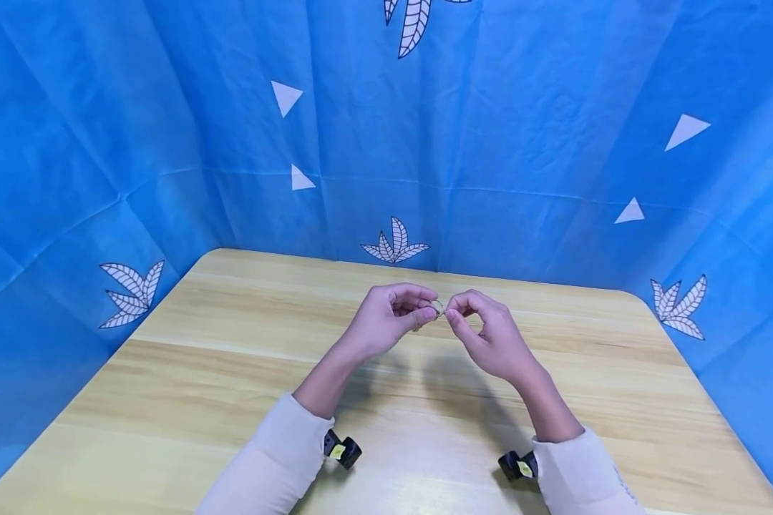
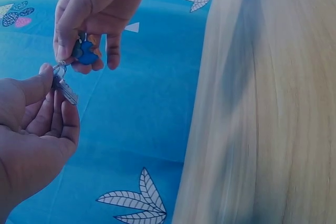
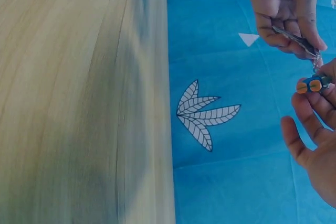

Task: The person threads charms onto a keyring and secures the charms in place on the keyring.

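Above the table, my two hands meet at a small keychain. My left hand [image 1: 381,322] pinches a metal key ring [image 1: 436,306] between thumb and fingers. In the left wrist view, a silver key [image 2: 68,93] hangs beside those fingers. The thumb and forefinger of my right hand [image 1: 489,332] pinch the linked end of the ring. A small blue and orange figure charm [image 2: 87,54] dangles below the right fingers, and the right wrist view shows its two orange ends [image 3: 310,85]. The fingers partly cover the ring, so how key and charm join it is unclear.
A light wooden table [image 1: 187,400] with rounded far corners lies beneath the hands. Blue cloth [image 1: 522,107] with white leaf and triangle prints surrounds its back and sides. A black wrist camera [image 1: 343,449] shows at the left sleeve, another [image 1: 518,466] at the right.
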